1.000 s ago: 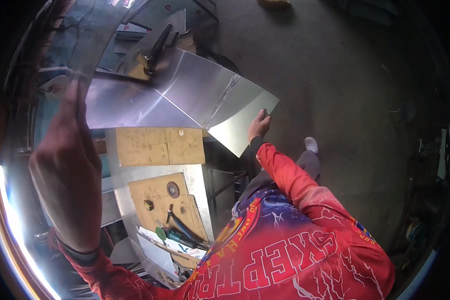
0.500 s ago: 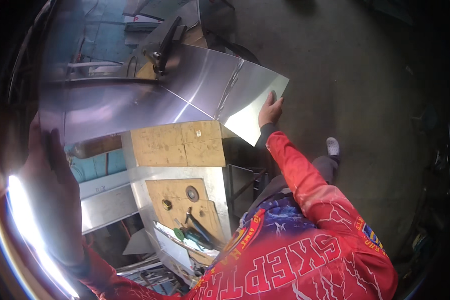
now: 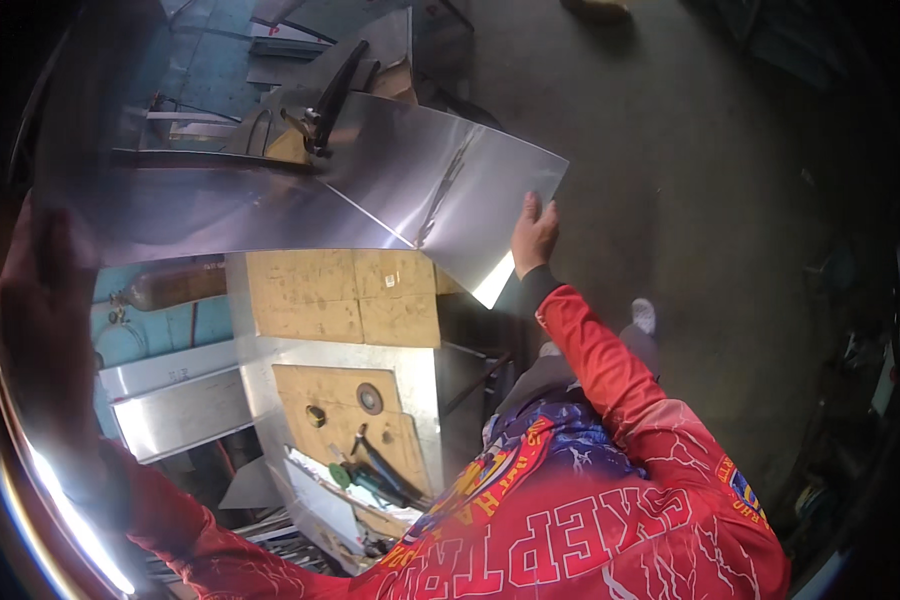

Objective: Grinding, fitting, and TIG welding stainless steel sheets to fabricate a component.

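Observation:
A long, shiny sheet metal panel [image 3: 260, 212] spans the view from the far left to the middle. Its right part is a flat, angled section [image 3: 500, 170], with a bright line where the two meet and a dark, rough streak across it. My right hand [image 3: 537, 235] is closed on the near right edge of this section, thumb on top. At the left rim my left hand [image 3: 55, 250] grips the panel's other end; it is dark and blurred, with its fingers partly hidden. A black-handled tool [image 3: 338, 95] stands at the panel's far edge, near the line.
Below the panel is a bench with cardboard [image 3: 305, 300] on its metal top [image 3: 410, 375]. On it are a round disc [image 3: 369, 398], a small round piece [image 3: 315, 415] and a green power tool [image 3: 370, 480]. A brown cylinder [image 3: 175, 287] lies left. Concrete floor [image 3: 730, 250] extends right.
The panel and both hands sit slightly farther left in view, and my left hand is higher. The bench has also shifted left in view. Both hands keep their hold.

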### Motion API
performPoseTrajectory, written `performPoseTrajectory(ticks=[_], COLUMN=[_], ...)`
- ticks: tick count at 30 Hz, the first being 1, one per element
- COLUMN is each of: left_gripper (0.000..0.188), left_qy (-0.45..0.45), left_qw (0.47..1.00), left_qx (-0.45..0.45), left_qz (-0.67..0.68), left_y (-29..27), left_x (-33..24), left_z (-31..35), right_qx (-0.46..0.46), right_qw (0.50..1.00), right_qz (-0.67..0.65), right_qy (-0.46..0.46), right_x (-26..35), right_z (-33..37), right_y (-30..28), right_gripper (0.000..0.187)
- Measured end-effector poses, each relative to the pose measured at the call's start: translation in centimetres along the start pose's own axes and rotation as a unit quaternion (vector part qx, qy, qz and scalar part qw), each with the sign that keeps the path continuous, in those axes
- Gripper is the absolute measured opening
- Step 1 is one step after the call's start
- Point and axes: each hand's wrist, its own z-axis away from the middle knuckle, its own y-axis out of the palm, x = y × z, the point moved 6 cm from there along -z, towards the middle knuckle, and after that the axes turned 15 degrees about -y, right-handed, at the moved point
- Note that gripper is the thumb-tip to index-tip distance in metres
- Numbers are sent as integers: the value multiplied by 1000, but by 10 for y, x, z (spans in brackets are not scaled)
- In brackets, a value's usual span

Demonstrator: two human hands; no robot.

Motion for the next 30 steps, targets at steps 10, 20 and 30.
performPoseTrajectory(ticks=[10, 20, 30], left_gripper=[31, 31, 53], left_qy=[82, 150, 195], left_qw=[993, 979, 852], left_qx=[12, 137, 220], left_qz=[-84, 4, 433], left_y=[5, 11, 127], left_x=[-82, -124, -147], left_z=[27, -28, -196], right_qx=[-23, -89, -97], right_qw=[997, 990, 982], right_qz=[64, -19, 89], right_qy=[-32, 106, 134], right_x=[-67, -64, -74], right_z=[-80, -91, -76], right_y=[54, 56, 47], right_gripper=[65, 62, 66])
